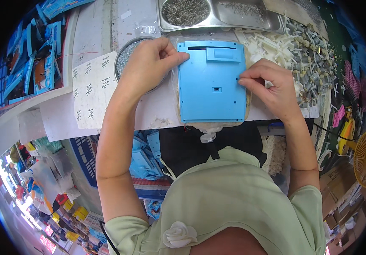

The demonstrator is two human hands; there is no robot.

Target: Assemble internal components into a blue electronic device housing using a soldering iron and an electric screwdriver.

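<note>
A flat light-blue plastic casing [210, 78] lies on the table in front of me. It has a dark slot and a raised block near its far edge, a small rectangular opening lower down, and several small holes. My left hand [149, 63] is at its upper left edge, thumb and curled fingers drawn together against the corner area. At the right edge, by a small dark hole, my right hand [274, 85] pinches with thumb and forefinger. Whatever sits between the fingertips of either hand is too small or hidden to make out.
A round bowl [125, 55] of small metal pieces stands left, beside a handwritten sheet [90, 95]. A steel tray [217, 26] of screws lies at the back. White plastic parts [268, 44] and small motors [312, 63] are heaped right. Blue casings [51, 55] fill a crate at far left.
</note>
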